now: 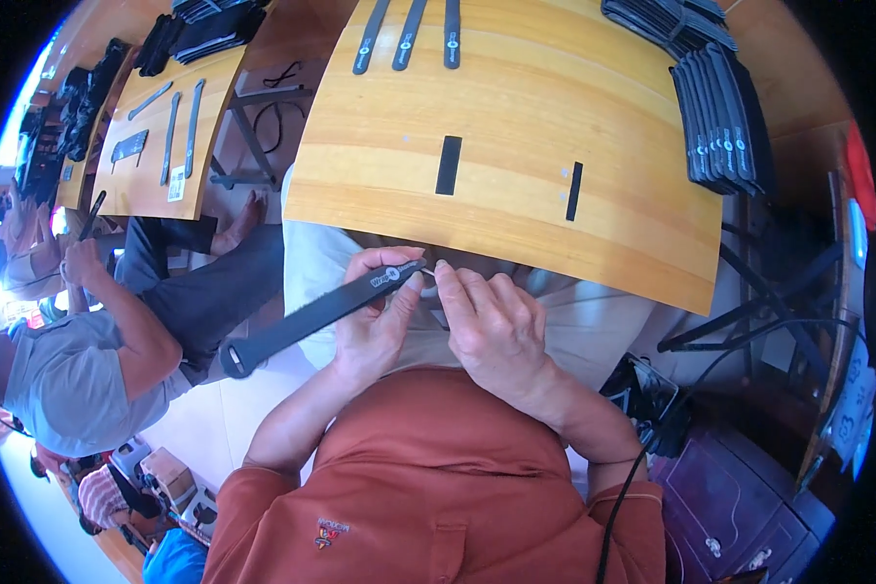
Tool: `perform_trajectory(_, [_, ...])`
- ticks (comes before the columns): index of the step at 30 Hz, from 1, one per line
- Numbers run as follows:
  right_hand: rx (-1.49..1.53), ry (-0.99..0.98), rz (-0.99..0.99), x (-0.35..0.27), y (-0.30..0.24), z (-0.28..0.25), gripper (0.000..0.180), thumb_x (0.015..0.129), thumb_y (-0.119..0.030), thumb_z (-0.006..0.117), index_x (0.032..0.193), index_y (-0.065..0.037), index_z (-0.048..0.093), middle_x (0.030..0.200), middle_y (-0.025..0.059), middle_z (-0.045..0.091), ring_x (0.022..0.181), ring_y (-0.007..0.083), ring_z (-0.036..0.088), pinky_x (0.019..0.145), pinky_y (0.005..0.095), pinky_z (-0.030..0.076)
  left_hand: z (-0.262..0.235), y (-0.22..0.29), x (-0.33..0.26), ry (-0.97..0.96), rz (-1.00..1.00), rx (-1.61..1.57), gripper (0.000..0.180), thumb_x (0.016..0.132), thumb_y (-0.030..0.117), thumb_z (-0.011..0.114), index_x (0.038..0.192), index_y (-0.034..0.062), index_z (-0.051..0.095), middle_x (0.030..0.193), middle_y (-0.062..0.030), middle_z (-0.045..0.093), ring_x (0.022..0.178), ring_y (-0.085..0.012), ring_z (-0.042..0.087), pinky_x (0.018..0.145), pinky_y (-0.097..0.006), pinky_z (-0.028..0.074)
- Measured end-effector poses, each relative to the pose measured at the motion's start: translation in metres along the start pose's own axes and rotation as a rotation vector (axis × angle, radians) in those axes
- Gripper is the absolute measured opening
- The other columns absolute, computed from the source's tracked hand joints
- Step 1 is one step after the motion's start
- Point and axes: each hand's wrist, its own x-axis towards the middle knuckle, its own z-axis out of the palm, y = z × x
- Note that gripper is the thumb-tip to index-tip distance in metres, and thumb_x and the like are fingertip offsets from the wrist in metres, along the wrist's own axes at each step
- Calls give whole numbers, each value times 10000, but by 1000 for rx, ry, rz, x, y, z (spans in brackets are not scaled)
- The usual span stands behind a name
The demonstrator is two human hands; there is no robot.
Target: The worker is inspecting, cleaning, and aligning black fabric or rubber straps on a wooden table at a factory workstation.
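Note:
A dark grey strap point(307, 323) with a slotted, rounded end and pale print slants across my lap, just off the near table edge. My left hand point(368, 336) is closed on it near the printed tip, thumb and fingers pinching it. Close by that tip, my right hand point(494, 329) is closed in a pinch. A small pale sliver shows between its fingertips and the strap; what it is I cannot make out.
On the wooden table point(516, 107) lie two short black strips point(449, 165), and three straps point(406, 39) at the far edge. Bundled straps point(715, 122) fill its right corner. Another person point(88, 360) sits at the left by a second table point(156, 136). A purple cabinet point(720, 496) stands lower right.

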Motion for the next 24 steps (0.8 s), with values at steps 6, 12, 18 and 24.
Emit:
perform_trajectory(6, [-91,-4,-7,0,-2,5,361,790,-153,656,1121,-10,671,773,12,529,640,143,522,485,275,460,-1,-12,-2,23,124,190,237,952,-48,641,1157,16,541,1209,-113,618,1055,-129,604,936,-265,500])
perform_trajectory(12, [87,-27,3,2,7,5,309,807,-118,645,1095,-9,674,785,27,583,647,175,573,514,305,496,2,-10,-6,42,83,126,245,961,-49,626,1176,20,530,1184,-111,627,1044,-141,610,934,-272,506])
perform_trajectory(18, [441,-12,45,2,28,12,266,829,-18,621,1089,-10,679,848,112,708,672,260,661,593,392,550,-7,-1,1,-53,-158,-168,271,965,-1,640,1201,43,515,1206,-134,629,1075,-185,617,912,-319,539])
perform_trajectory(24, [598,-97,97,-1,32,7,217,820,25,731,1037,21,720,848,179,727,731,308,719,626,381,569,-18,-5,2,-109,-248,-289,280,954,3,658,1196,35,520,1195,-158,646,1080,-211,642,875,-327,575])
